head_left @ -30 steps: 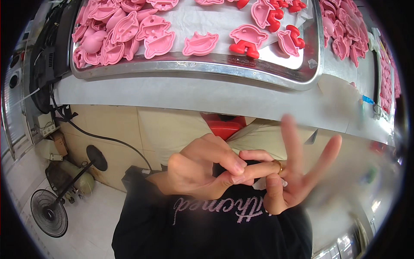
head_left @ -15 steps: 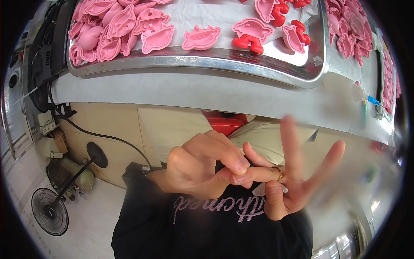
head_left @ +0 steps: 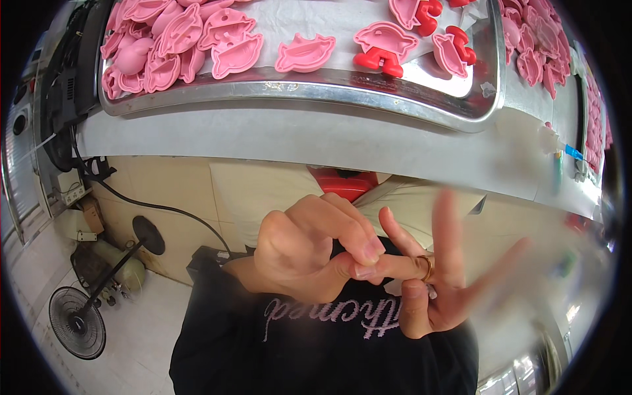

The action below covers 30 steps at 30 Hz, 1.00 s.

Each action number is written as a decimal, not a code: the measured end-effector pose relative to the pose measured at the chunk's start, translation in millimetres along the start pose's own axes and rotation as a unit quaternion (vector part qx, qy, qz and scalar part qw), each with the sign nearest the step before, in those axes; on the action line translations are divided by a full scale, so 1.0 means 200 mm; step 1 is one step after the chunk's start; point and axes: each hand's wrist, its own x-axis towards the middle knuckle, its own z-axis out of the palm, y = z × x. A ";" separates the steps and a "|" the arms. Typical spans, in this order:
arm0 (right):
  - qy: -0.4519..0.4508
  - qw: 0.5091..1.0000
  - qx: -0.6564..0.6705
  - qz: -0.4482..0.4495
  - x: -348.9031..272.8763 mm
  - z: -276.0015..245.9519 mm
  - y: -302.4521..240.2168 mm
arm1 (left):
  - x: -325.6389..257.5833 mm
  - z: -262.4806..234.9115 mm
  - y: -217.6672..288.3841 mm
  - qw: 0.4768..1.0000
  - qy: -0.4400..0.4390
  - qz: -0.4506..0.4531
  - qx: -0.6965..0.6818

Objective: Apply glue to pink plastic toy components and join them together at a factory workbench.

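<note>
In front of my dark, lettered sweatshirt, my left hand (head_left: 303,247) is closed, its thumb and fingertips pinching the end of one finger of my right hand. My right hand (head_left: 449,283) has its other fingers spread apart, some blurred. A gold-coloured ring (head_left: 429,268) circles the base of the pinched finger. The right thumb bends in over a small white scrap (head_left: 395,288), which shows on both sides of it and looks tucked in that hand. Its material I cannot make out. Neither hand touches the table or the moulded pieces.
Beyond my hands a metal tray (head_left: 296,92) on the table (head_left: 263,131) holds pink moulded shells (head_left: 237,54), heaped at the left. Red leg-shaped parts (head_left: 380,60) lie at its right. More pink pieces (head_left: 540,49) and a blue-tipped dispenser (head_left: 571,151) are farther right. A fan (head_left: 77,322) stands lower left.
The spread fingers of my right hand have shifted slightly, the raised one a little lower. The pinch of my left hand stays. The view has moved slightly.
</note>
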 end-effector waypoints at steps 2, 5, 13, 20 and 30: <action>0.002 1.000 0.008 -0.006 0.02 0.02 0.01 | 0.00 -0.01 0.00 1.000 -0.009 0.010 0.001; 0.006 1.000 0.017 -0.015 0.01 0.01 0.01 | -0.01 0.01 0.01 1.000 0.001 -0.014 0.017; 0.014 0.998 0.050 -0.043 0.09 0.07 0.04 | -0.03 0.04 0.00 0.997 0.081 -0.012 0.012; 0.021 0.993 0.088 -0.070 0.06 0.01 0.06 | -0.02 0.06 -0.01 0.994 0.105 0.016 -0.020; 0.035 0.987 0.127 -0.095 0.18 0.10 0.11 | 0.00 0.04 0.02 0.985 0.104 -0.089 -0.109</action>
